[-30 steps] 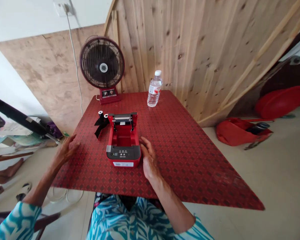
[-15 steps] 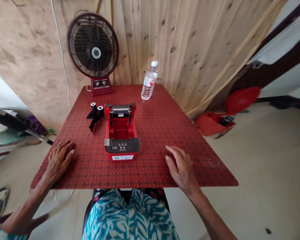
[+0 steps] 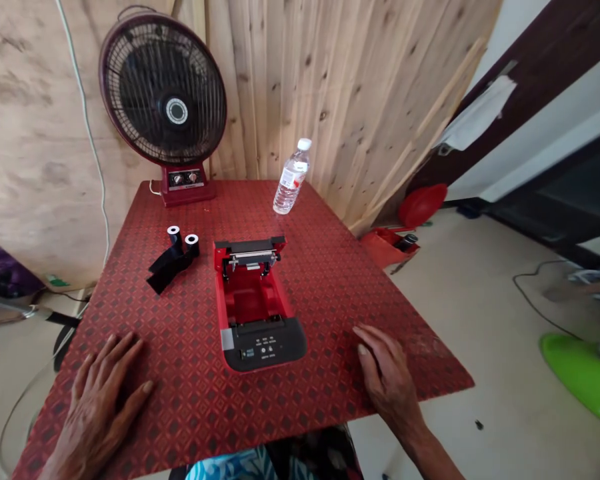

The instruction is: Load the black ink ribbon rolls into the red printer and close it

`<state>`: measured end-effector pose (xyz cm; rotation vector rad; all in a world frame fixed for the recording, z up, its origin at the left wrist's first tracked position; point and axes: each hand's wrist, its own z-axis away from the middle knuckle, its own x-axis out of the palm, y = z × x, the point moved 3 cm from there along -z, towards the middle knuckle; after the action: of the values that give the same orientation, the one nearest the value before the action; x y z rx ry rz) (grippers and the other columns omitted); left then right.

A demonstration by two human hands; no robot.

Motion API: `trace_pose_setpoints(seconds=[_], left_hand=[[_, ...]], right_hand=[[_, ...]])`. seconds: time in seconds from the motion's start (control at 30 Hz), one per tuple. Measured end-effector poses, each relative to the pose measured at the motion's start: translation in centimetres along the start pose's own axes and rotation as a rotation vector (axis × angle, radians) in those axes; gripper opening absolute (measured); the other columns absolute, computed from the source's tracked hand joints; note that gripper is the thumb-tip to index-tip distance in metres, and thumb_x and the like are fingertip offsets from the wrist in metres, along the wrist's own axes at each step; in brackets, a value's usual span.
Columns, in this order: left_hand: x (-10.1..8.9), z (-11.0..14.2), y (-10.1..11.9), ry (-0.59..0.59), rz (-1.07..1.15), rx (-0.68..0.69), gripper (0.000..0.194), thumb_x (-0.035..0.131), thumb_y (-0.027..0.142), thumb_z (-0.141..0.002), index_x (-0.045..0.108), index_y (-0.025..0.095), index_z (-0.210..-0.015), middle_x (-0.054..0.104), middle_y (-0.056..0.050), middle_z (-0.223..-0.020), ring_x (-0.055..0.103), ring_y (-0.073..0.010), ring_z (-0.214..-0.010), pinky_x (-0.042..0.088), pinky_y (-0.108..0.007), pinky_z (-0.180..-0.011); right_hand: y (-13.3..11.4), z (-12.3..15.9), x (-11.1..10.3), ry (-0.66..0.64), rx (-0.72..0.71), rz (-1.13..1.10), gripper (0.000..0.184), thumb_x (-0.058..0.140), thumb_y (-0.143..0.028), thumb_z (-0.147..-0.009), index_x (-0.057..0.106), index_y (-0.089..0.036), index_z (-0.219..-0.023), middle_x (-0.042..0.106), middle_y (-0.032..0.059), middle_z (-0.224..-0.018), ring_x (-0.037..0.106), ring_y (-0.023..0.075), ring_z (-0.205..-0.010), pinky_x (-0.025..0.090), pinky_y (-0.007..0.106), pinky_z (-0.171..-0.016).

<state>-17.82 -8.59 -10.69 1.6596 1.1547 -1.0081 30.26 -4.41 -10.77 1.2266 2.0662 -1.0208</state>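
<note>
An open red thermal receipt printer (image 3: 254,313) with a black front panel sits in the middle of the red patterned table (image 3: 320,320), its empty compartment facing up. To its left lies a black ribbon with several white-cored rolls (image 3: 176,259). My left hand (image 3: 100,407) rests flat near the table's front left, fingers apart and holding nothing. My right hand (image 3: 387,377) lies on the table's front right edge, also empty. Neither hand touches the printer.
A standing fan (image 3: 163,93) and a plastic water bottle (image 3: 291,179) stand at the table's back edge, against a wooden wall. A red bag (image 3: 387,247) and a red basin (image 3: 423,205) lie on the floor at the right, with a green object (image 3: 585,380) nearer.
My hands have moved back from the printer's sides toward the table's front edge, the right hand furthest. The view has swung left and tilted, so the table sits lower and skewed.
</note>
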Motion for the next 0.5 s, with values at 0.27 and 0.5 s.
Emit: trace_pose_setpoints(seconds=[0.27,0.5], left_hand=[[0.2,1.1,0.1,-0.020,-0.073,0.021,0.064,0.043,0.043,-0.092,0.023,0.041,-0.152,0.042,-0.004,-0.153,0.033,-0.0362,-0.143,0.032,-0.065,-0.109],[-1.4,3.2,3.9,-0.049,-0.102,-0.080,0.056,0.042,0.045,-0.092,0.041,0.034,-0.146,0.048,-0.006,-0.149,0.038,-0.0337,-0.140,0.033,-0.056,-0.112]], right_hand=[[-0.6,0.1,-0.2,0.030,-0.060,0.006,0.028,0.044,-0.026,-0.096,0.061,-0.020,-0.118,0.066,0.0119,-0.110,0.060,0.0260,-0.104,0.046,0.044,-0.092],[-1.4,0.9,-0.3,-0.087,-0.165,-0.032,0.029,0.045,-0.029,-0.095,0.062,-0.022,-0.117,0.066,0.0125,-0.113,0.058,0.0290,-0.106,0.042,0.044,-0.090]])
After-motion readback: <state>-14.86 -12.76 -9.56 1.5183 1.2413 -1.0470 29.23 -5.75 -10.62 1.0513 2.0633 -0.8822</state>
